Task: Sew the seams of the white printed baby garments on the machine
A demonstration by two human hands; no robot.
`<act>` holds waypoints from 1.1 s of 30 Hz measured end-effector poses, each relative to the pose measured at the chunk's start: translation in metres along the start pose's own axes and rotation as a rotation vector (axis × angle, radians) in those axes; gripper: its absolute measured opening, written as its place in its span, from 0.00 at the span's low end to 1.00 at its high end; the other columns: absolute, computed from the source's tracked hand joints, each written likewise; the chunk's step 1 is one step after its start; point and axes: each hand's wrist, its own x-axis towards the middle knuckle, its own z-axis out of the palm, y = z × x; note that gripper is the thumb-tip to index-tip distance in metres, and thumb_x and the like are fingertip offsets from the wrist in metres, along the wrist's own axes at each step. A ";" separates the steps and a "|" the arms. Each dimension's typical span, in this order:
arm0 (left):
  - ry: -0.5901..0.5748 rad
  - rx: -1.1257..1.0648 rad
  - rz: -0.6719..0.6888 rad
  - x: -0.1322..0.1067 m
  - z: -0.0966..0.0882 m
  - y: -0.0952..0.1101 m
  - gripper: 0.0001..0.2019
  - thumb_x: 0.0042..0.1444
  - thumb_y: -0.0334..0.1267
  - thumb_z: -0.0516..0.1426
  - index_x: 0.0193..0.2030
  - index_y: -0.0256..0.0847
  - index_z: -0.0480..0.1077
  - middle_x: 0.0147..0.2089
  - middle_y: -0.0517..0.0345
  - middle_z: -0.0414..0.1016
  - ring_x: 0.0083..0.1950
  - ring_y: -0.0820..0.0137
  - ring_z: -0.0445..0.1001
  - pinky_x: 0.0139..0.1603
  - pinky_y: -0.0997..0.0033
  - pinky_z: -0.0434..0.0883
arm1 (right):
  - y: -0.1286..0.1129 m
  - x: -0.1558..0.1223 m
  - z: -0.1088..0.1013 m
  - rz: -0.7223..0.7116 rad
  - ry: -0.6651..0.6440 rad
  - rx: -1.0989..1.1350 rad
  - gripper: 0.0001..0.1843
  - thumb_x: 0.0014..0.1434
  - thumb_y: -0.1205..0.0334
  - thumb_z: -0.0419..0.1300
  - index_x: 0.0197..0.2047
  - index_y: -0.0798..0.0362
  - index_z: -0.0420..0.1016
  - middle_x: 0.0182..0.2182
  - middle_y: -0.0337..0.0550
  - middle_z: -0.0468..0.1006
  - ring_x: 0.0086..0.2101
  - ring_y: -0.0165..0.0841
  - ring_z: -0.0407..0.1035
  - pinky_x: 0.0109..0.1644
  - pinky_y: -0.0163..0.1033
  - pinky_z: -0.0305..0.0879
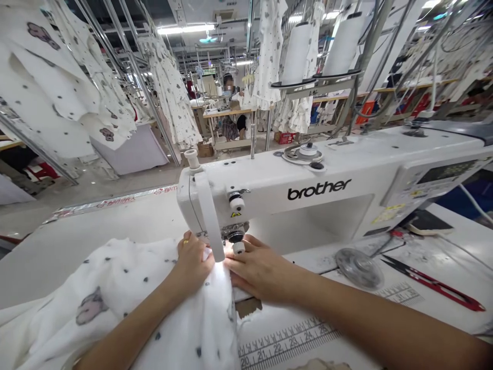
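A white sewing machine marked "brother" stands across the table, its needle area lit. White fabric with small dark spots and a printed animal figure runs under the needle end and drapes toward me on the left. My left hand is closed on the fabric just left of the needle, fingers curled. Flat on the cloth's right edge beside the presser foot lies my right hand, fingers stretched toward the needle and partly behind the machine's head. The needle and foot themselves are mostly hidden.
Red-handled thread snips and a clear round dish lie at the right. A printed ruler runs along the table's front. Thread cones stand above the machine. Spotted garments hang behind; a person sits farther back.
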 end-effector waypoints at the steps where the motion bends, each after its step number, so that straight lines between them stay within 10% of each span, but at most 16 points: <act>1: 0.007 0.007 0.005 0.000 0.001 -0.001 0.07 0.54 0.29 0.52 0.27 0.41 0.67 0.33 0.54 0.70 0.45 0.58 0.71 0.50 0.55 0.68 | 0.001 0.000 0.000 0.000 -0.002 0.008 0.10 0.69 0.56 0.54 0.44 0.54 0.70 0.42 0.43 0.77 0.46 0.37 0.65 0.60 0.45 0.51; 9: 0.008 0.056 0.117 -0.009 -0.012 -0.010 0.07 0.59 0.36 0.52 0.33 0.41 0.69 0.35 0.53 0.70 0.44 0.58 0.71 0.48 0.53 0.71 | 0.006 -0.004 0.000 -0.003 0.012 0.034 0.13 0.68 0.53 0.56 0.49 0.53 0.69 0.46 0.42 0.76 0.50 0.38 0.63 0.64 0.47 0.47; 15: -0.125 0.096 0.579 -0.052 -0.028 -0.006 0.19 0.65 0.34 0.49 0.61 0.48 0.66 0.60 0.52 0.71 0.61 0.62 0.69 0.62 0.60 0.69 | 0.008 -0.007 0.002 -0.007 0.018 0.012 0.13 0.68 0.52 0.55 0.49 0.53 0.69 0.47 0.42 0.75 0.51 0.37 0.62 0.65 0.48 0.46; 20: -0.100 0.100 0.550 -0.050 -0.022 -0.008 0.23 0.66 0.31 0.47 0.66 0.49 0.63 0.64 0.53 0.69 0.63 0.63 0.69 0.65 0.59 0.67 | 0.012 -0.005 -0.004 -0.015 0.050 -0.061 0.15 0.67 0.50 0.56 0.47 0.54 0.71 0.44 0.43 0.75 0.49 0.38 0.62 0.64 0.48 0.47; 24: -0.149 0.138 0.536 -0.055 -0.038 -0.009 0.23 0.67 0.36 0.48 0.68 0.53 0.58 0.66 0.57 0.67 0.65 0.64 0.67 0.65 0.59 0.68 | 0.013 -0.005 -0.011 -0.245 0.062 -0.117 0.16 0.67 0.49 0.56 0.37 0.54 0.72 0.35 0.42 0.76 0.39 0.36 0.64 0.55 0.44 0.57; 30: 0.077 0.191 0.750 -0.099 -0.040 -0.007 0.37 0.54 0.59 0.60 0.67 0.48 0.58 0.57 0.48 0.75 0.54 0.57 0.77 0.49 0.65 0.78 | -0.016 -0.012 -0.009 -0.689 0.126 -0.110 0.16 0.66 0.52 0.57 0.31 0.54 0.72 0.27 0.40 0.71 0.30 0.34 0.65 0.33 0.41 0.59; 33: 0.241 0.270 0.727 -0.113 -0.020 -0.007 0.23 0.60 0.45 0.57 0.60 0.44 0.64 0.52 0.49 0.78 0.50 0.60 0.79 0.46 0.67 0.78 | -0.036 -0.017 -0.003 -0.792 0.127 -0.085 0.13 0.65 0.59 0.56 0.30 0.54 0.73 0.28 0.43 0.72 0.31 0.34 0.68 0.31 0.40 0.61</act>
